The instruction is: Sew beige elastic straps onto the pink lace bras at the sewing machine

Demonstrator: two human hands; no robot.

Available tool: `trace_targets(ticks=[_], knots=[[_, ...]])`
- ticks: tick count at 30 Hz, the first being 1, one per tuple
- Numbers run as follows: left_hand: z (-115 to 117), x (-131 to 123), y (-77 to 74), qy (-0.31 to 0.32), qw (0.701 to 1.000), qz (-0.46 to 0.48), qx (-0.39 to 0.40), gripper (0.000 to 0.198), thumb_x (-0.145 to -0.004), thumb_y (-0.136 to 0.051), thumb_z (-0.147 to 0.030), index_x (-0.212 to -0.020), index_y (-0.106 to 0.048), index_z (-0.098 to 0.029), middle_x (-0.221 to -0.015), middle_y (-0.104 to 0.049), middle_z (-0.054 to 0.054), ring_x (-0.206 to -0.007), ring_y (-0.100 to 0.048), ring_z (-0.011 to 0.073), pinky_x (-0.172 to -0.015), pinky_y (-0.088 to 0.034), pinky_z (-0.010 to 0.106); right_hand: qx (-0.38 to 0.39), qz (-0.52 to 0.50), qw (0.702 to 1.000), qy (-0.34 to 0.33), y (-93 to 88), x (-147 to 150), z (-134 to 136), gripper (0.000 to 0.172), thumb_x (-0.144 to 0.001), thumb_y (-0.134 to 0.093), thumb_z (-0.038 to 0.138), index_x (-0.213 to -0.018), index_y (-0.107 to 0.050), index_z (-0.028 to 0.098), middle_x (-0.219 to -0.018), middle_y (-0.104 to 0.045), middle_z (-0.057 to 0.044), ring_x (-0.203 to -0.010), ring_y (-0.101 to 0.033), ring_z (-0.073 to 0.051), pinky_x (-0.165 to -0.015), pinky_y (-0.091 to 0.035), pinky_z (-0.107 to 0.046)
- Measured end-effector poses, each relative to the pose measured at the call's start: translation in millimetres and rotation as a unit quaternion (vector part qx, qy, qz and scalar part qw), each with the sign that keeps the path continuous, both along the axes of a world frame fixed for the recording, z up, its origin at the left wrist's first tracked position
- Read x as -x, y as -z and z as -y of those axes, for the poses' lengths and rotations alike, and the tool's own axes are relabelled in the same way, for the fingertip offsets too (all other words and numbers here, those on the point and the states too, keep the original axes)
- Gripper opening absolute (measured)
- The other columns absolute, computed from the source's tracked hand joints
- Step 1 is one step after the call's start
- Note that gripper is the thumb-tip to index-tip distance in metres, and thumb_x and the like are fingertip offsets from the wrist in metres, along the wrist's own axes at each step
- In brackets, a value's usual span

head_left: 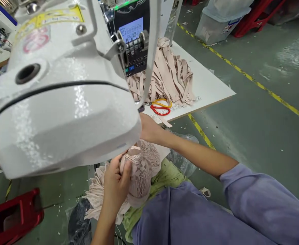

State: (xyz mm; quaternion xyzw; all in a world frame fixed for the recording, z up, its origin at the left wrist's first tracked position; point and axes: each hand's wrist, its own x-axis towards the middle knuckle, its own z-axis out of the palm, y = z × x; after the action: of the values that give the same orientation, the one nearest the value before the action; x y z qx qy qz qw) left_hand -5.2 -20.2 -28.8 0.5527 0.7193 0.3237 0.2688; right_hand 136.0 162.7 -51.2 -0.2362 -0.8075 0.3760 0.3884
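My left hand [117, 182] is closed on a beige lace garment piece [143, 170], thumb pressed on its trimmed edge, just below the sewing machine head [60, 98]. My right hand [148, 129] reaches under the machine head; its fingers are hidden behind the white casing. The lace piece hangs over my lap, with more beige lace [95, 199] bunched below my left hand.
A pile of beige elastic straps [168, 76] lies on the white table [210, 86]. Red and yellow scissors [161, 107] rest near the table's front edge. The machine's control panel [132, 34] glows behind. A red bin [11, 217] stands on the floor at left; a plastic crate [217, 22] at far right.
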Motion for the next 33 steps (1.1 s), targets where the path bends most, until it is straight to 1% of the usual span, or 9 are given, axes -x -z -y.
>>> trace_targets(ticks=[3, 8, 10, 13, 16, 19, 22, 26, 33], knots=[[2, -11, -12.3, -0.011, 1.000, 0.015, 0.007, 0.035, -0.096, -0.052, -0.036, -0.124, -0.066, -0.021, -0.111, -0.075, 0.008, -0.099, -0.071, 0.0219, -0.080, -0.059, 0.031, 0.024, 0.033, 0.999, -0.017, -2.2, 3, 1, 0.003, -0.082, -0.061, 0.018, -0.080, -0.061, 0.015, -0.108, -0.058, -0.006, -0.098, -0.058, -0.019, -0.087, -0.046, -0.034], [1, -17, -19.6, 0.050, 0.999, -0.019, -0.011, 0.031, -0.097, -0.049, -0.032, -0.116, -0.071, -0.021, -0.099, -0.078, 0.005, -0.072, -0.073, 0.0167, -0.060, -0.057, 0.023, 0.040, 0.059, 0.997, -0.024, -13.6, 1, 4, 0.006, -0.083, -0.057, 0.016, -0.084, -0.063, 0.015, -0.103, -0.058, -0.005, -0.096, -0.059, -0.019, -0.086, -0.048, -0.034], [-2, -16, -18.0, 0.082, 0.995, -0.040, -0.033, 0.031, -0.097, -0.049, -0.028, -0.119, -0.070, -0.019, -0.097, -0.079, 0.005, -0.069, -0.073, 0.0156, -0.061, -0.057, 0.023, 0.044, 0.068, 0.996, -0.022, -17.6, 0, 5, 0.006, -0.082, -0.057, 0.016, -0.079, -0.062, 0.016, -0.101, -0.058, -0.005, -0.092, -0.059, -0.019, -0.083, -0.049, -0.034], [-9, -12, -17.5, 0.105, 0.992, -0.046, -0.045, 0.032, -0.097, -0.049, -0.024, -0.120, -0.070, -0.018, -0.106, -0.078, 0.005, -0.084, -0.075, 0.0163, -0.071, -0.059, 0.021, 0.054, 0.070, 0.996, -0.020, -20.6, -1, 5, 0.008, -0.080, -0.058, 0.017, -0.072, -0.059, 0.017, -0.098, -0.059, -0.005, -0.087, -0.059, -0.019, -0.080, -0.050, -0.034], [-16, -9, -20.4, 0.086, 0.995, -0.034, -0.024, 0.030, -0.096, -0.052, -0.025, -0.118, -0.072, -0.021, -0.112, -0.076, 0.003, -0.097, -0.074, 0.0174, -0.078, -0.058, 0.021, 0.049, 0.065, 0.996, -0.022, -21.0, -2, 5, 0.010, -0.079, -0.059, 0.015, -0.070, -0.056, 0.018, -0.099, -0.059, -0.006, -0.089, -0.060, -0.020, -0.079, -0.050, -0.034], [-18, -7, -23.6, 0.051, 0.998, -0.027, 0.011, 0.030, -0.095, -0.052, -0.031, -0.113, -0.075, -0.023, -0.104, -0.078, 0.001, -0.087, -0.075, 0.0179, -0.066, -0.058, 0.021, 0.041, 0.062, 0.997, -0.027, -21.3, -2, 4, 0.013, -0.079, -0.060, 0.013, -0.070, -0.053, 0.019, -0.100, -0.059, -0.006, -0.092, -0.059, -0.021, -0.081, -0.049, -0.034], [-19, -7, -24.7, 0.023, 0.999, -0.019, 0.033, 0.030, -0.094, -0.054, -0.035, -0.109, -0.077, -0.025, -0.102, -0.078, 0.001, -0.082, -0.075, 0.0191, -0.057, -0.056, 0.022, 0.046, 0.068, 0.996, -0.027, -21.7, -2, 3, 0.016, -0.079, -0.060, 0.012, -0.068, -0.050, 0.019, -0.096, -0.057, -0.005, -0.087, -0.057, -0.019, -0.077, -0.048, -0.033], [-19, -8, -24.4, 0.001, 0.999, -0.007, 0.046, 0.031, -0.092, -0.055, -0.038, -0.109, -0.077, -0.023, -0.104, -0.078, 0.003, -0.078, -0.074, 0.0185, -0.054, -0.055, 0.021, 0.050, 0.068, 0.996, -0.031, -18.4, -1, -1, 0.016, -0.079, -0.061, 0.014, -0.069, -0.050, 0.019, -0.091, -0.056, -0.004, -0.080, -0.054, -0.018, -0.073, -0.047, -0.032], [-19, -9, -23.4, 0.005, 0.999, 0.006, 0.037, 0.031, -0.092, -0.054, -0.037, -0.108, -0.078, -0.024, -0.097, -0.079, 0.003, -0.074, -0.074, 0.0166, -0.059, -0.056, 0.020, 0.047, 0.080, 0.994, -0.055, -10.9, 0, -10, 0.014, -0.080, -0.062, 0.019, -0.071, -0.052, 0.017, -0.092, -0.057, -0.005, -0.074, -0.050, -0.015, -0.070, -0.045, -0.030]])
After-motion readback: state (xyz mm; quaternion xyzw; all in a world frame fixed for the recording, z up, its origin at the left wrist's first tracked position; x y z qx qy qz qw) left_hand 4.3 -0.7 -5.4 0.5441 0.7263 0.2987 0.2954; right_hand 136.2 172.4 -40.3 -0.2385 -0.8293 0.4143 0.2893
